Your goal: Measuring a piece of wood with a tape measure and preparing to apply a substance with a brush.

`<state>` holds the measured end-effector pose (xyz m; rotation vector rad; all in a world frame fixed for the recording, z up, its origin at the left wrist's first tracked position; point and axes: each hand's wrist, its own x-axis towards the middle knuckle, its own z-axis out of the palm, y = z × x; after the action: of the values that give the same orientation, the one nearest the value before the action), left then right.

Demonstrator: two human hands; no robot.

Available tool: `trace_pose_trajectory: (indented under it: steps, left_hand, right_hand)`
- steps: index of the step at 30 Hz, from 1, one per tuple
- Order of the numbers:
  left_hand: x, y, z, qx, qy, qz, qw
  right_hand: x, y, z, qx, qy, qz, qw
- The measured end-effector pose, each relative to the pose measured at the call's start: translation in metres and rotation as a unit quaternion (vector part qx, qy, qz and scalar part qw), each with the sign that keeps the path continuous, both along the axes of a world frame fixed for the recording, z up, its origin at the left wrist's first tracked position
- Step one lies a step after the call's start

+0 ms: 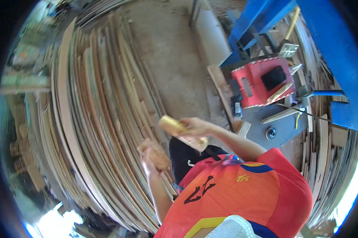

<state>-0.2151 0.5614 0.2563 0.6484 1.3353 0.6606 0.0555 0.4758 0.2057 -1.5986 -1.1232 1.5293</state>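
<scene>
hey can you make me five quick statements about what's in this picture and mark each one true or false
1. The left hand holds a brown wooden block. True.
2. The right hand is empty. False: it grips a pale yellowish piece.
3. Long boards lie side by side in the left part of the picture. True.
4. The red mat lies on top of those boards. False: it lies to the right of them, beyond the bare strip of floor.
5. The person's shirt is plain green. False: it is mostly orange and red.
</scene>
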Motion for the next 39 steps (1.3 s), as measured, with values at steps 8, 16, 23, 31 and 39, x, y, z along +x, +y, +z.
trace_pose_trajectory:
  steps: [8, 16, 23, 31, 39]
  left_hand:
    - [0.113, 0.221, -0.042, -0.052, 0.009, -0.028, 0.998]
    - [0.427, 0.45, 0.009, -0.018, -0.088, -0.242, 0.966]
    - [0.669, 0.628, 0.065, 0.083, -0.104, -0.43, 0.893]
    - [0.861, 0.805, 0.079, 0.082, -0.128, -0.313, 0.937]
    - [1.001, 1.021, 0.04, 0.099, -0.1, -0.155, 0.978]
  right_hand:
    - [0.142, 0.211, 0.03, 0.133, -0.036, -0.039, 0.99]
    - [0.354, 0.352, 0.046, 0.061, -0.104, -0.189, 0.975]
    - [0.518, 0.391, 0.035, -0.041, -0.014, -0.458, 0.888]
    - [0.773, 0.57, 0.047, -0.108, -0.037, -0.481, 0.869]
    - [1.024, 0.806, 0.073, -0.02, -0.149, -0.409, 0.9]
